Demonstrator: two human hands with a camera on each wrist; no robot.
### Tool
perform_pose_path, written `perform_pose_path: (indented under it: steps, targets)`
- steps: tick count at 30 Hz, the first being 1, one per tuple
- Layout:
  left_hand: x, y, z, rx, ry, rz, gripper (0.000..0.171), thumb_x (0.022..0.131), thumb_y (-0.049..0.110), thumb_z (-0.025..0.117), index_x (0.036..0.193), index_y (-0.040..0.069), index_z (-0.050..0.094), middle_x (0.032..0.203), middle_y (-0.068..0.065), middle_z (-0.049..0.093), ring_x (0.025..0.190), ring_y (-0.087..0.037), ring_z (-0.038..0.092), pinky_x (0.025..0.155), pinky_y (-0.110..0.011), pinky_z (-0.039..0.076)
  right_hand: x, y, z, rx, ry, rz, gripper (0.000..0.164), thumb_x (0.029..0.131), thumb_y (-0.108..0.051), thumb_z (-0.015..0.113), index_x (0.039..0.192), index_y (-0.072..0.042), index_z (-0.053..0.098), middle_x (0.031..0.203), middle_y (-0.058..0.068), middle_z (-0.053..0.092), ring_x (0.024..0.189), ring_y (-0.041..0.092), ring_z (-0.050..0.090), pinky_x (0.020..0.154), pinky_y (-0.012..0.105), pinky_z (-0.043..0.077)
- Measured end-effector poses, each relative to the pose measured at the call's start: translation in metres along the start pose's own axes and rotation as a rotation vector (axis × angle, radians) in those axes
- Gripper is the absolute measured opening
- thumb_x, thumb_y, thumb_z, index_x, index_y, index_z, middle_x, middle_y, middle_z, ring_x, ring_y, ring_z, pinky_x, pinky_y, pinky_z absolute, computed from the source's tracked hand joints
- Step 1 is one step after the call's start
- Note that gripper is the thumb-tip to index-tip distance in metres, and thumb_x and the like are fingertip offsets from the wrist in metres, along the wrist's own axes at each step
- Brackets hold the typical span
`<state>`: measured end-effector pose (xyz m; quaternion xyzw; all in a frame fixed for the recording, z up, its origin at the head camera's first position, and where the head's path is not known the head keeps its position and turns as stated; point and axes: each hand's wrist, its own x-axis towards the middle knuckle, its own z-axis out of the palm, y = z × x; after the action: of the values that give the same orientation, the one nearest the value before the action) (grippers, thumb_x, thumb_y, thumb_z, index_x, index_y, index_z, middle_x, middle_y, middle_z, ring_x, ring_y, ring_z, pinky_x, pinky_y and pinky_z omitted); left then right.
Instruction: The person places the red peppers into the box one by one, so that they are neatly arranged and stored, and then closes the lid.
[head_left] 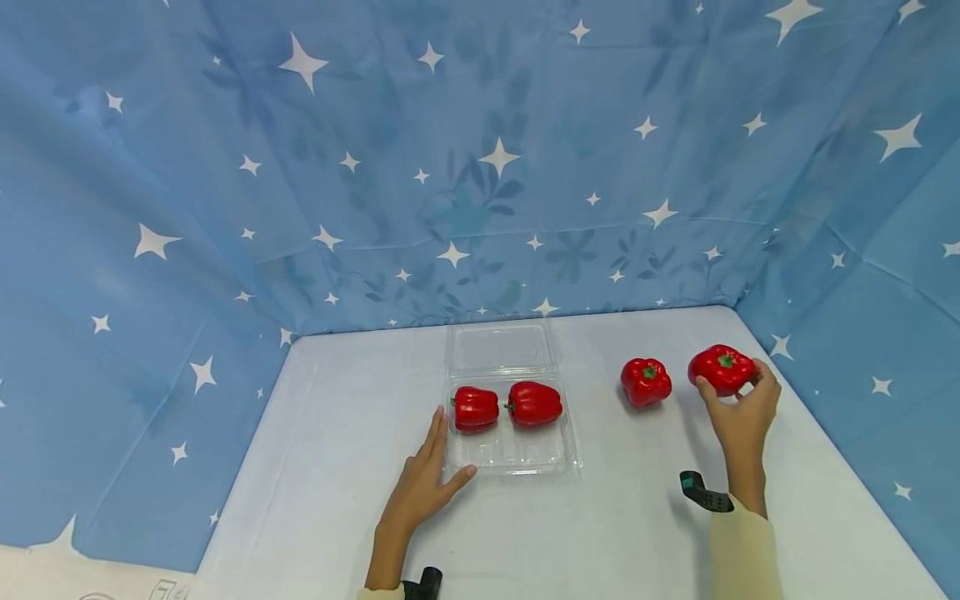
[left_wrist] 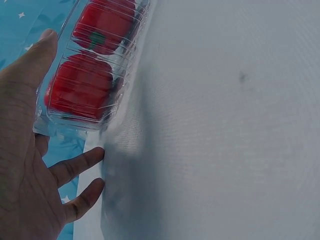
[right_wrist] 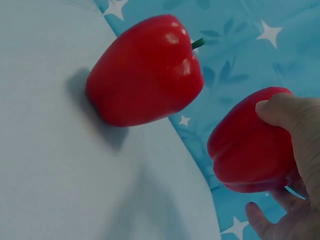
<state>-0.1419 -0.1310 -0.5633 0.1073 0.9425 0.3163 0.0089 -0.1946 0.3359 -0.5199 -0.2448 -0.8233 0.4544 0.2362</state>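
My right hand [head_left: 746, 417] grips a red bell pepper [right_wrist: 252, 145] between thumb and fingers, over the right side of the table. Just left of it, another red bell pepper [head_left: 646, 382] sits on the cloth with its green stem up. A clear plastic clamshell box [head_left: 517, 454] lies with its lid folded back. Inside, along the far side of its base, two red bell peppers [head_left: 476, 409] lie on their sides. My left hand [head_left: 422, 490], fingers extended, is at the box's left edge; in the left wrist view its thumb is beside the clear wall.
White cloth covers the table [head_left: 330, 433]. Blue star-patterned fabric [head_left: 405, 150] hangs behind it and on both sides. The transparent lid [head_left: 501, 346] lies toward the back edge.
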Motion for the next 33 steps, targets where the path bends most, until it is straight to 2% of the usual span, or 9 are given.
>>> perform_pose_path:
  steps: [6,11,18,21,24,26,30,33]
  targets:
    - [0.0,0.0,-0.001,0.002,-0.008,-0.001,0.098,0.087,0.063,0.057,0.159,0.019,0.008,0.165,0.004,0.008,0.147,-0.031,0.031,0.103,-0.069,0.037,-0.008,-0.009,-0.002,0.098,0.072,-0.064,0.085,0.086,-0.021,0.075,0.152,-0.032,0.022,0.154,-0.003,0.026,0.143,0.014,0.026,0.106,0.053,0.044]
    - [0.001,0.0,-0.002,0.003,-0.01,0.005,0.097,0.088,0.061,0.058,0.159,0.019,0.007,0.165,0.005,0.007,0.147,-0.03,0.031,0.103,-0.067,0.038,-0.015,-0.02,-0.003,0.131,0.098,-0.112,0.084,0.084,-0.021,0.076,0.151,-0.035,0.026,0.153,-0.007,0.027,0.14,0.01,0.028,0.105,0.046,0.046]
    - [0.002,0.001,-0.003,0.002,0.002,0.014,0.097,0.087,0.063,0.058,0.159,0.017,0.009,0.165,0.004,0.008,0.147,-0.03,0.03,0.103,-0.068,0.037,-0.026,-0.036,0.0,0.178,0.054,-0.144,0.086,0.084,-0.024,0.076,0.152,-0.033,0.025,0.152,-0.007,0.032,0.137,0.015,0.035,0.105,0.043,0.047]
    - [0.001,0.001,-0.002,-0.006,-0.002,0.011,0.098,0.087,0.063,0.057,0.159,0.018,0.008,0.165,0.004,0.009,0.147,-0.03,0.03,0.103,-0.068,0.037,-0.033,-0.037,0.004,0.185,0.039,-0.149,0.084,0.084,-0.024,0.077,0.152,-0.029,0.028,0.151,-0.004,0.036,0.135,0.018,0.038,0.102,0.03,0.049]
    - [0.001,0.0,-0.001,-0.009,-0.007,0.011,0.098,0.087,0.064,0.057,0.159,0.018,0.008,0.165,0.004,0.008,0.147,-0.03,0.03,0.104,-0.067,0.037,-0.04,-0.035,0.01,0.178,0.026,-0.173,0.082,0.082,-0.023,0.078,0.151,-0.024,0.033,0.148,0.0,0.039,0.132,0.019,0.04,0.093,0.014,0.048]
    - [0.001,0.0,0.0,-0.009,-0.01,0.009,0.098,0.087,0.063,0.057,0.159,0.019,0.007,0.165,0.005,0.008,0.147,-0.03,0.03,0.104,-0.067,0.038,-0.044,-0.036,0.013,0.179,0.012,-0.193,0.081,0.081,-0.023,0.079,0.15,-0.025,0.035,0.147,0.0,0.041,0.13,0.019,0.042,0.087,0.007,0.046]
    - [0.001,0.0,0.001,-0.005,-0.002,0.01,0.097,0.088,0.062,0.058,0.159,0.019,0.007,0.165,0.005,0.008,0.147,-0.03,0.03,0.104,-0.067,0.038,-0.05,-0.039,0.019,0.204,-0.035,-0.236,0.084,0.079,-0.021,0.082,0.149,-0.028,0.036,0.147,-0.002,0.043,0.131,0.019,0.044,0.084,0.005,0.045]
    - [0.0,0.0,0.0,-0.005,0.001,0.009,0.097,0.088,0.061,0.059,0.159,0.018,0.007,0.165,0.004,0.008,0.147,-0.03,0.03,0.104,-0.067,0.038,-0.055,-0.043,0.022,0.236,-0.081,-0.265,0.087,0.077,-0.016,0.083,0.15,-0.026,0.035,0.148,-0.002,0.044,0.132,0.019,0.045,0.086,0.007,0.047]
